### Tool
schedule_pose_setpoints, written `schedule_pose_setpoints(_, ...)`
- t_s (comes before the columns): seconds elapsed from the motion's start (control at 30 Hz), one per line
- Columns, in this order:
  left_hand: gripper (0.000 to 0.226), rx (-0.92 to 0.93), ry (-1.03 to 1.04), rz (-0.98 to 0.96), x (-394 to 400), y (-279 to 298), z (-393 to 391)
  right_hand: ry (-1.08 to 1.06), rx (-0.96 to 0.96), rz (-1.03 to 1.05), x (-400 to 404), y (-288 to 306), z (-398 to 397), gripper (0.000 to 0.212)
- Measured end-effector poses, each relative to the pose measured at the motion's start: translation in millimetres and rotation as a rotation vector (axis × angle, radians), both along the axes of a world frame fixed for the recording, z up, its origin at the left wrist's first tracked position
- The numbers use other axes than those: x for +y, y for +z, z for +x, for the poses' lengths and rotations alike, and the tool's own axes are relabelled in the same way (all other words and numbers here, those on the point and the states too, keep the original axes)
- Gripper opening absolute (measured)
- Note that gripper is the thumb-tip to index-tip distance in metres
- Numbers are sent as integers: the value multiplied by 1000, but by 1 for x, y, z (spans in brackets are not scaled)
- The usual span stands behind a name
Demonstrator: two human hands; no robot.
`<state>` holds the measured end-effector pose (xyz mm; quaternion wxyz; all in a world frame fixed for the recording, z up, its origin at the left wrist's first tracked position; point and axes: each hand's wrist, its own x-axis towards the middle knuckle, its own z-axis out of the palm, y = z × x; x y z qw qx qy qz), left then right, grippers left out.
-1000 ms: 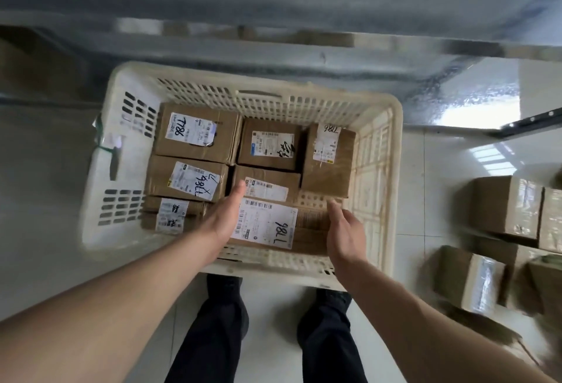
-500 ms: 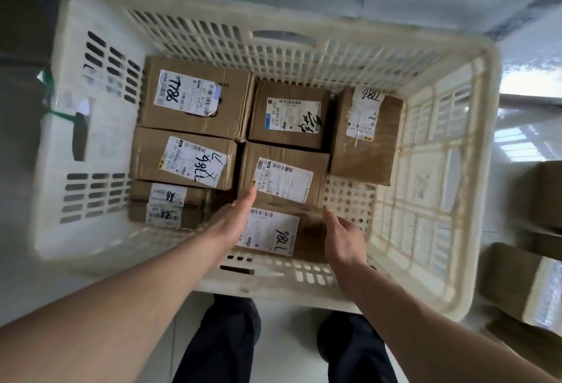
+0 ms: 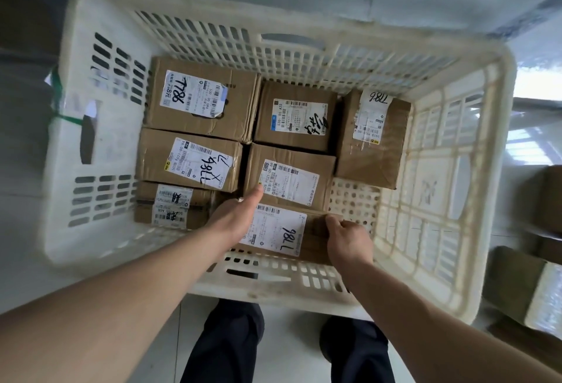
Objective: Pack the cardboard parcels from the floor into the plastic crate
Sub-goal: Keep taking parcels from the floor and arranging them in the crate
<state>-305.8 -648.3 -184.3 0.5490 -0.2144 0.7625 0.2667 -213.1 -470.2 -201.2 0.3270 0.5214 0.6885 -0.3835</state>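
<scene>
White plastic crate (image 3: 100, 145) filling most of the frame, six labelled cardboard parcels (image 3: 200, 97) packed across its upper and left floor. Bare perforated floor showing at centre right. More parcels (image 3: 517, 288) waiting on the floor at the right edge. Seventh parcel (image 3: 282, 232) low at the near wall, seemingly being seated. Left hand (image 3: 234, 215) flat against its left end, fingers straight; right hand (image 3: 346, 238) curled over its right end. Next, probably: release, then reach right for another.
</scene>
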Motion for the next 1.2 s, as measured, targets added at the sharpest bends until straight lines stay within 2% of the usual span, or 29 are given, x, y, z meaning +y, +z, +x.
schedule_pose_setpoints(0.17,95,-67,-11,66,11,8,9,1,-3,13,10,-2,12,38)
schedule_pose_setpoints(0.33,114,-129,38,146,35,8,25,54,16,61,34,7,25,25)
schedule_pose_setpoints(0.43,102,-183,74,251,55,7,35,170,-8,115,54,16,28,34)
schedule_pose_setpoints(0.53,122,-182,116,266,71,3,47,352,-20,139,71,23,32,54)
schedule_pose_setpoints(0.6,128,-171,146,260,81,2,54,428,-38,140,78,29,30,50)
schedule_pose_setpoints(0.67,119,-158,151,260,92,11,56,459,-39,162,84,31,27,44)
schedule_pose_setpoints(0.77,89,-121,167,266,99,12,61,451,-46,153,92,29,24,39)
schedule_pose_setpoints(0.8,84,-118,168,264,99,13,61,444,-48,145,93,29,23,38)
schedule_pose_setpoints(1.03,125,-126,169,243,98,14,62,444,-44,141,94,32,26,49)
schedule_pose_setpoints(1.2,98,-85,176,231,94,26,57,443,-9,163,92,48,22,72)
